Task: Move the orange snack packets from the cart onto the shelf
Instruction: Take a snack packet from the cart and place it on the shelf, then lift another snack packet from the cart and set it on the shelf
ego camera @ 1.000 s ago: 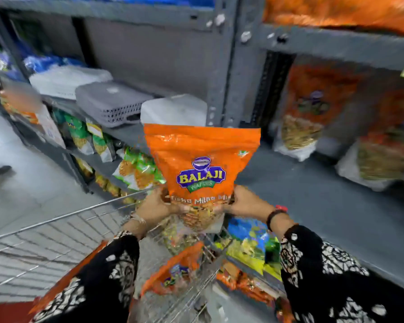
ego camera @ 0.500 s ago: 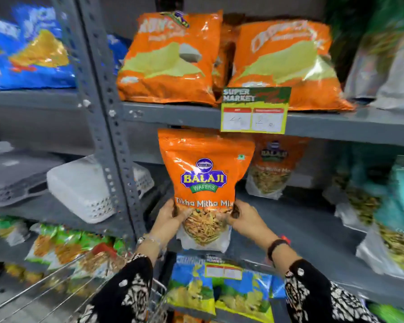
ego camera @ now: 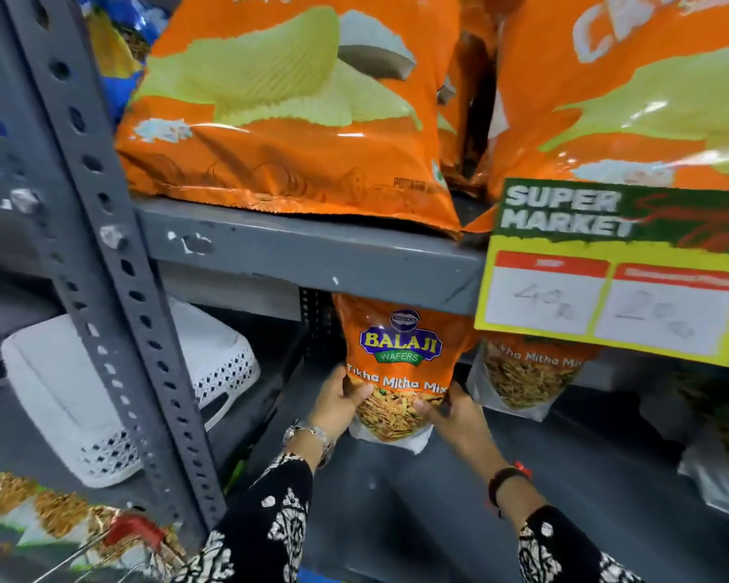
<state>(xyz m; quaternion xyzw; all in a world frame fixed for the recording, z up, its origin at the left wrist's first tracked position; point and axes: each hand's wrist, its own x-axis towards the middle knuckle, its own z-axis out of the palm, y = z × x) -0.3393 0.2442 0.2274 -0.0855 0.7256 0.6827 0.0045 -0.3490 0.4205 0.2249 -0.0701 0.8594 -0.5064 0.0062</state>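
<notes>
I see 2 hands, left hand [ego camera: 338,397] and right hand [ego camera: 455,414], clasping the orange packet [ego camera: 398,363] upright; matching packet [ego camera: 531,372] just right of grip.

Single head cam, wide-angle, worn by the person. Faces fwd + slightly down into grey shelf [ego camera: 312,254] unit, very close: upper shelf edge fills mid-frame, lower bay below it. Sleeves enter from bottom edge. Upright post [ego camera: 102,263] left. No 2nd view, so no overlap.
</notes>
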